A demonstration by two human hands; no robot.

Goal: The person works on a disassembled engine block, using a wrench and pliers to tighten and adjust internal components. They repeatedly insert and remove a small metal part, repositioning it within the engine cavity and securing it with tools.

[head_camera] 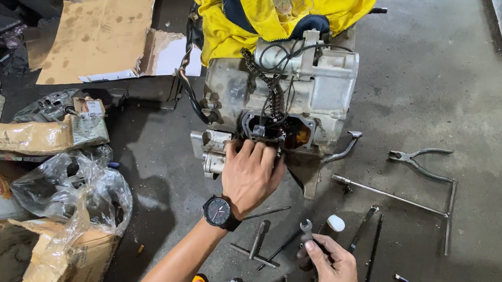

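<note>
A grey metal engine block [304,85] stands on the concrete floor, with a chain [273,94] running down into its open front. My left hand [252,174], a black watch on its wrist, rests on the engine's lower front by a small silver part [209,149], fingers spread over the opening. My right hand [335,269] is low on the floor, its fingers closed around a small wrench [306,229] among loose tools.
A yellow cloth [256,8] drapes the engine's top. Pliers [419,159], a long T-bar [397,199], rods and a T-handle [257,244] lie right and front. Cardboard [104,19], plastic bags [71,189] and boxes crowd the left.
</note>
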